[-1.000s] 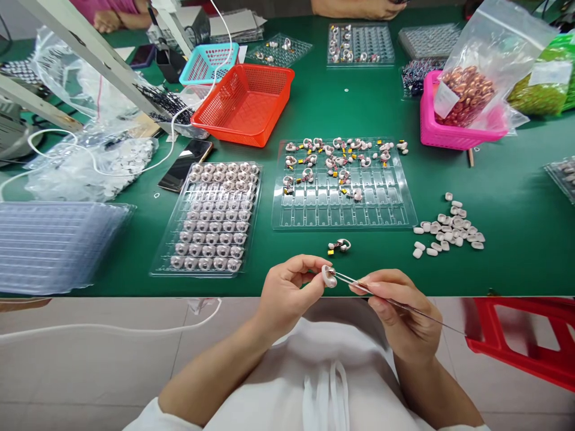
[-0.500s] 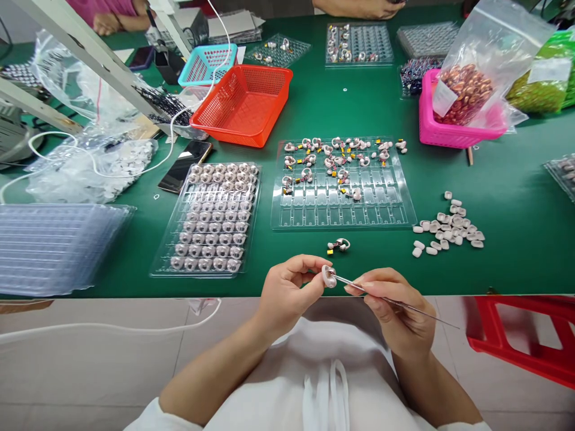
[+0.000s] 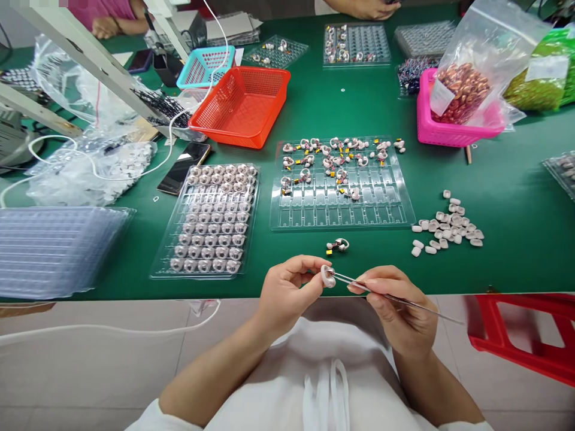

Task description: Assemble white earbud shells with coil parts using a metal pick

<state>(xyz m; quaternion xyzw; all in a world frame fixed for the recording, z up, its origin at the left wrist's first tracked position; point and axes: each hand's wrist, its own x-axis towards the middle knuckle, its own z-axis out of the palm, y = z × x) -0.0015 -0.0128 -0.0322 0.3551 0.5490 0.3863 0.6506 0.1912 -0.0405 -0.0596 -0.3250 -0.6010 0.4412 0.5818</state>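
Between thumb and fingers, my left hand [image 3: 291, 293] pinches a small white earphone shell [image 3: 328, 276] at the table's front edge. My right hand [image 3: 399, 305] is closed round metal tweezers [image 3: 372, 290], whose tips sit slightly apart at the shell's opening. Whether the tips grip anything is too small to tell. Just beyond my hands lies a curved white earphone part [image 3: 339, 245] with a yellow tab. Behind it is a clear tray [image 3: 341, 215] with several such parts in its upper rows. To the left, another tray [image 3: 157, 269] holds rows of pearly shells.
A pile of small white caps [image 3: 449, 230] lies on the right. Farther back stand a red basket [image 3: 245, 114], a blue basket [image 3: 202, 66] and a pink basket [image 3: 453, 137] holding a bag of coppery pieces. Stacked clear trays [image 3: 58, 251] sit left; a red stool [image 3: 525, 335] stands lower right.
The tweezers' tips closed together half a second ago and are now apart again at the shell. My left hand keeps its hold almost unmoved; the view has shifted slightly.
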